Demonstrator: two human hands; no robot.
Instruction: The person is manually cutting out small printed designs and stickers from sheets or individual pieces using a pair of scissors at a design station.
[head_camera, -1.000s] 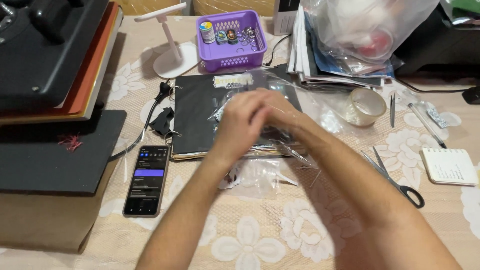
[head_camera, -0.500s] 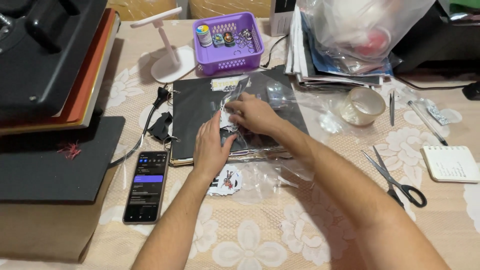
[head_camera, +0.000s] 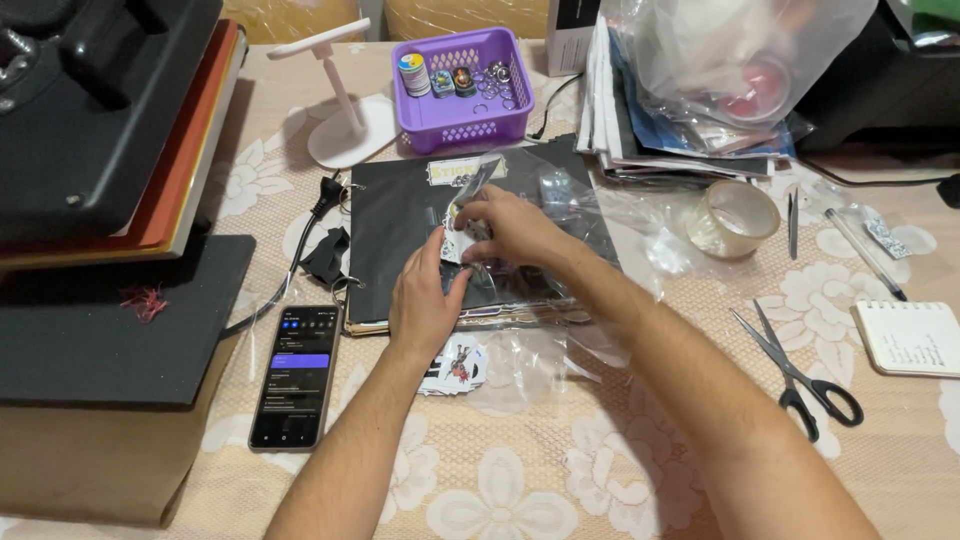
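Note:
My left hand (head_camera: 425, 300) and my right hand (head_camera: 505, 228) meet over a black folder (head_camera: 400, 210) lying on the table. Together they pinch a small white printed sticker (head_camera: 455, 243) inside a clear plastic sleeve (head_camera: 480, 180) that stands up between the fingers. Near my left wrist, a small stack of printed stickers (head_camera: 455, 365) lies on the cloth, partly under another clear bag (head_camera: 525, 365).
A phone (head_camera: 296, 375) lies left of my arm beside a heat press (head_camera: 100, 150). Behind the folder are a purple basket (head_camera: 465, 90) and a white stand (head_camera: 345, 120). To the right: tape roll (head_camera: 735, 218), scissors (head_camera: 795, 365), notepad (head_camera: 910, 338), pen (head_camera: 865, 255).
Both hands came down from in front of the camera onto the folder. They now hold the sticker and sleeve low against it, the left hand spread flat beside the right.

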